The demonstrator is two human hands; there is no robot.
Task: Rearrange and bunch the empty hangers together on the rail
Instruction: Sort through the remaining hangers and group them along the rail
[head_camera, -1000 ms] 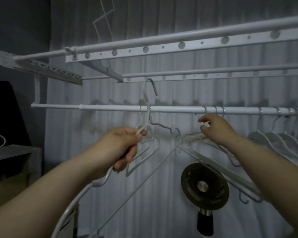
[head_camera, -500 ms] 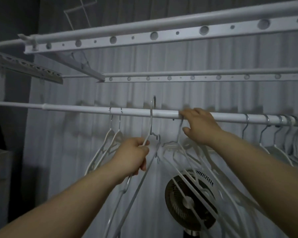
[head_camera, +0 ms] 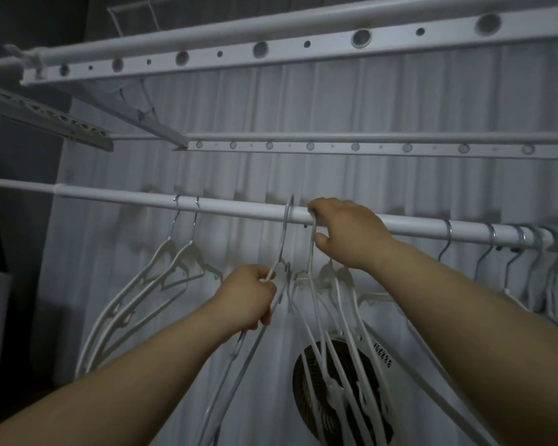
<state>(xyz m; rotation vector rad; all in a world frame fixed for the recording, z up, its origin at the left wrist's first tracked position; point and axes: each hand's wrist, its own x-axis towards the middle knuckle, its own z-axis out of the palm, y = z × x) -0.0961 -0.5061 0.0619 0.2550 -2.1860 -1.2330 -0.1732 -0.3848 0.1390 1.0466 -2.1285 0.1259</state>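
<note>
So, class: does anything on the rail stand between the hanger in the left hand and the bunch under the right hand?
Nothing visible: the hanger hooks onto bare rail right beside the right hand.

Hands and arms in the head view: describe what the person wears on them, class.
Nothing is worn: the left hand and right hand are bare, without gloves, and no rings, watch or bracelets show. Both forearms are bare to the frame edge; no sleeves are visible.
</note>
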